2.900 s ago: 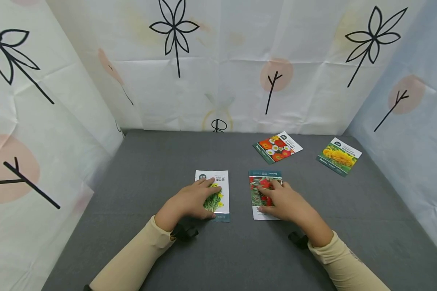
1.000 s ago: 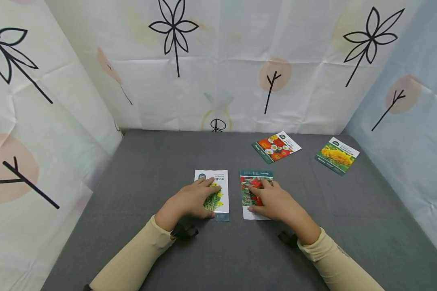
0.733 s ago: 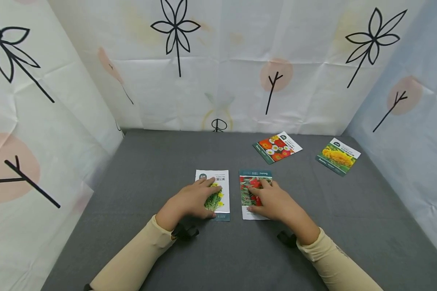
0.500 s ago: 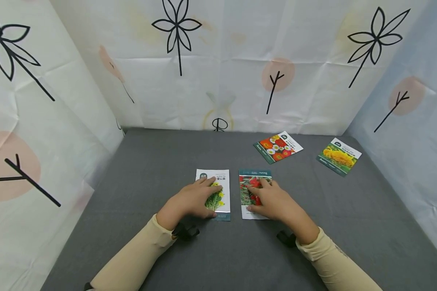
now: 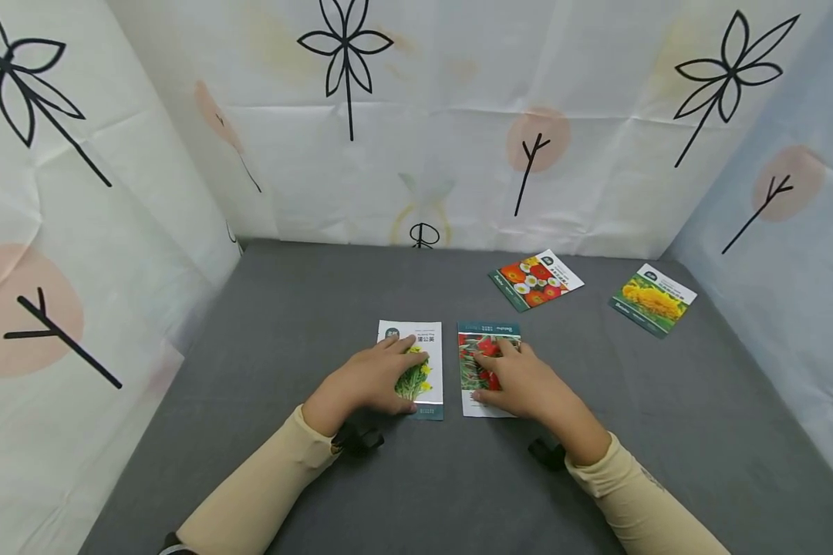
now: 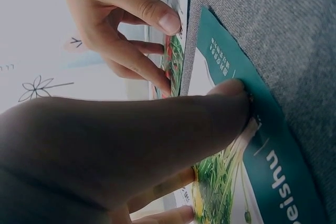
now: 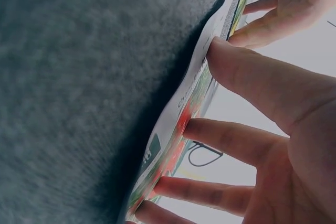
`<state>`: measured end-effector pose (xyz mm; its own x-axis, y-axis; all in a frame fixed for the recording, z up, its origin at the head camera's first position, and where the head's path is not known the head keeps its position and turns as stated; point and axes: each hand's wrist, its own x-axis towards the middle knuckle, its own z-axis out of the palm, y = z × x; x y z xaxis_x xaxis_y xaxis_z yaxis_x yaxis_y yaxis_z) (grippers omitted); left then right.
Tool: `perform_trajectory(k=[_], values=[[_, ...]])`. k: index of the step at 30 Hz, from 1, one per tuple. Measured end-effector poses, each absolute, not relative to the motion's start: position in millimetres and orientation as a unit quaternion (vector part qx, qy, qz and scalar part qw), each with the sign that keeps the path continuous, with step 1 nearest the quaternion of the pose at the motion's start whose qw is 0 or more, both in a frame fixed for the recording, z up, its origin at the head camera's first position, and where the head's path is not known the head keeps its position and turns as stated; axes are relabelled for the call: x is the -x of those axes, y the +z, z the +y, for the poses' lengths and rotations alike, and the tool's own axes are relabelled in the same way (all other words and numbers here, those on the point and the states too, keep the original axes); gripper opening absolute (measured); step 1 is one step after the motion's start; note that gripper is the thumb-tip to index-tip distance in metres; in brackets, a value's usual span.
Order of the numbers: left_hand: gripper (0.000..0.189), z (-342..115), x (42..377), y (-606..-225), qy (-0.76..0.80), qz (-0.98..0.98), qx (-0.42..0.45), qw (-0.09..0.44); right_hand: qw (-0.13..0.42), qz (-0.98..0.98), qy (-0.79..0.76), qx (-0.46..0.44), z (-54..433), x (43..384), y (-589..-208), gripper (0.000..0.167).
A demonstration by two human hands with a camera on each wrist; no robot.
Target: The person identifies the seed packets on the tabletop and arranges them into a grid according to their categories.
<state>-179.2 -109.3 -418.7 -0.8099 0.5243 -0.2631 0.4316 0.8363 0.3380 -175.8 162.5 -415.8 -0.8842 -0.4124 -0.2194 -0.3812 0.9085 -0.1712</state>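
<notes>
Two seed packets lie flat side by side on the grey tabletop, a narrow gap between them. My left hand point(image 5: 368, 378) rests its spread fingertips on the white packet with yellow flowers point(image 5: 432, 362); in the left wrist view its thumb point(image 6: 184, 121) presses the green bottom band. My right hand point(image 5: 531, 385) rests on the packet with red blooms or fruit point(image 5: 467, 374), which lies upside down to the head view. The right wrist view shows its extended fingers point(image 7: 226, 137) touching the packet face, thumb near one end. Each hand covers part of its packet.
Farther back on the grey table point(image 5: 305, 293) lie two more seed packets, both slanted: one with red and white flowers point(image 5: 536, 281) and one with yellow flowers point(image 5: 652, 299). White patterned cloth walls point(image 5: 423, 169) enclose the back and sides.
Since the oldest frame, my right hand has slid the red packet left, narrowing the gap to the white packet. In the last second both hands keep their places; the head view shifts slightly.
</notes>
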Motion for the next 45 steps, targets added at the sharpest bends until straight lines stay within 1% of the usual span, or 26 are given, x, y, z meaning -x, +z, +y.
perform_trajectory(k=[19,45], values=[[0.083,-107.6,182.8,-421.9,0.124,0.942,-0.256,0.176,0.133,0.969,-0.07,0.198,163.1,175.2,-412.3,0.07],[0.083,-108.2,181.9,-422.7,0.12,0.943,-0.261,0.17,0.098,0.975,-0.018,0.201,162.6,170.3,-415.1,0.071]])
